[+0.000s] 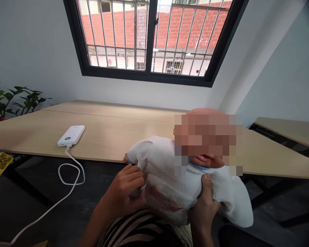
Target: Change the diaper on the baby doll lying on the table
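A baby doll (204,110) in a white fleece outfit (167,159) leans back over the table's front edge, its head to the right and its face blurred out. Blue trim shows at the collar and at one cuff. My left hand (128,187) is closed at the outfit's side, fingers pinching the white cloth. Around the doll's chest, under its arm, my right hand (204,206) is wrapped with the thumb on the front. Between my hands, a whitish, see-through panel (167,199) covers the doll's lower front; its exact kind is unclear.
A white power bank (71,134) lies on the wooden table (105,123), its white cable (71,184) hanging over the front edge. A leafy plant (20,97) stands at the left, near a yellow tag (1,166). Behind the table is a barred window (148,73).
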Demonstrator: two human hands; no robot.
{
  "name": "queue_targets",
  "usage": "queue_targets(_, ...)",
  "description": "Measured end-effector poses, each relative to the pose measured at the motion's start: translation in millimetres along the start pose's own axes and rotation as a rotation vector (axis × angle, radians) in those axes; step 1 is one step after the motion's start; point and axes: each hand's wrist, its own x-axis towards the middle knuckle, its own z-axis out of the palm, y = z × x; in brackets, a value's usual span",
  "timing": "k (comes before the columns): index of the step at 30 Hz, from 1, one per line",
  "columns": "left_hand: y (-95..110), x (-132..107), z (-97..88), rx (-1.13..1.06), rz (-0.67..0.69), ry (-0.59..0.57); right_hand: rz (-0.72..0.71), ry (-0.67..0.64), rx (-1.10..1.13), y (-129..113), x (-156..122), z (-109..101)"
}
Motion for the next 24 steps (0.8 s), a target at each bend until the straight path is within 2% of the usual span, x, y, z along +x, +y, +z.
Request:
queue_targets(4, 0.5, -1.2, -16.2, -0.124, -0.113, 0.066, 0.003, -0.002, -0.018, 3.5, 1.0, -0.8)
queue_targets(8, 19.5, -4.2, -11.9, -0.278, -0.117, 0.127, 0.032, 0.007, -0.004, 1.7, 1.2, 0.7)
queue_targets(11, 37.4, -4.7, 2.2, -0.305, -0.203, -0.038, 0.032, 0.014, 0.012, -0.8, 0.6, 3.0)
queue_targets(14, 45.7, -5.4, 19.8, -0.335, -0.308, -0.212, 0.019, 0.026, 0.043, -2.0, -0.1, 4.6)
queue_targets(17, 43.9, -10.2, 38.5, -0.403, -0.352, -0.217, 0.03, 0.019, 0.04, -1.7, -1.2, 4.0)
queue_targets(20, 41.2, -16.3, 53.4, -0.401, -0.338, -0.206, 0.049, 0.004, 0.007, -1.1, -3.3, 2.4)
queue_targets(24, 45.7, -15.3, 54.2, -0.288, -0.328, -0.313, -0.015, -0.038, -0.021, 0.2, -6.8, 0.5)
